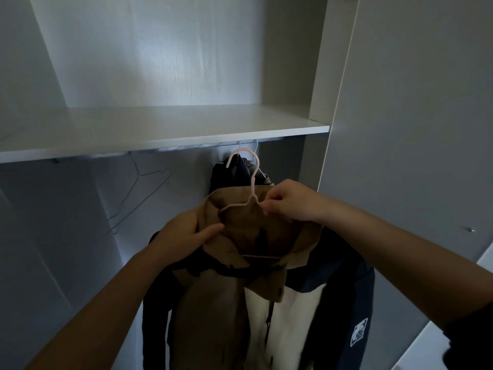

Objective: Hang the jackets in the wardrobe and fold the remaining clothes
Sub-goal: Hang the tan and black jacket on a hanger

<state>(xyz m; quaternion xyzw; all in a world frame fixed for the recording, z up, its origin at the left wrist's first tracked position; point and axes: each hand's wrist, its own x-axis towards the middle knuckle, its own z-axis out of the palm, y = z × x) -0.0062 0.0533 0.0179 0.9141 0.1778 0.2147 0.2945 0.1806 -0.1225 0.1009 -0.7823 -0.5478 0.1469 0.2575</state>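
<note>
A tan, white and navy jacket (213, 303) with a tan hood hangs on a pale pink hanger (252, 182) in front of me. My right hand (288, 202) pinches the hanger's shoulder just right of the neck. My left hand (181, 236) grips the jacket's left shoulder at the hood's edge. The hanger's hook points up, a little below the wardrobe rail (186, 148). Behind it, dark jackets (240, 172) hang on the rail at the right end.
A white shelf (160, 129) runs just above the rail. Two bare wire hangers (138, 193) hang on the rail to the left. The wardrobe's side panel (333, 89) and a closed door (413, 129) stand on the right.
</note>
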